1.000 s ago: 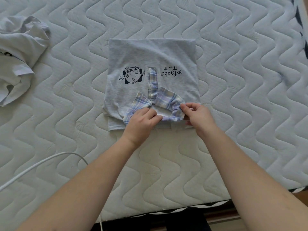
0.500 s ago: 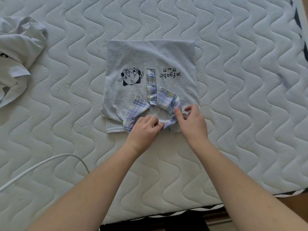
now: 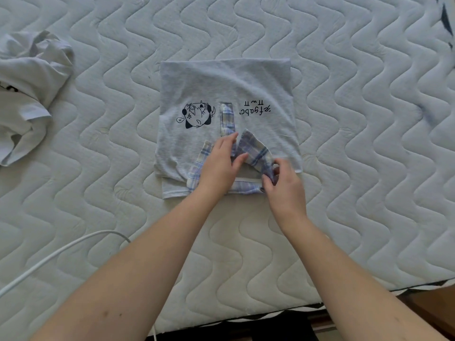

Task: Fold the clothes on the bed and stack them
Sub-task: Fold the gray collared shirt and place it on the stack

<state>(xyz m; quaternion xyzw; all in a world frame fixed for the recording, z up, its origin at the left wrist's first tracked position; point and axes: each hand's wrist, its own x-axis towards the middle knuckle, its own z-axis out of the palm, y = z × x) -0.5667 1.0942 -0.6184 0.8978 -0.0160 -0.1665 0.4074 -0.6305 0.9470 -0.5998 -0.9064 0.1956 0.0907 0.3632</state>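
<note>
On the white quilted mattress [image 3: 344, 168], mid-frame, lies a folded pale grey polo shirt [image 3: 226, 87], plaid collar [image 3: 256, 150] nearest the person. Left hand [image 3: 218, 166] rests flat, fingers straight, on the collar's left wing. Right hand [image 3: 283, 184] pinches the right wing's edge. Crumpled white garment [image 3: 27, 89] well apart, far left.

Head view, downward over bed [image 3: 344, 217]

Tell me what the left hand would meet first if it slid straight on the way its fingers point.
The left hand points up the folded grey printed shirt. Its fingertips already touch the plaid button placket strip, so that strip comes first, then bare grey fabric.
</note>
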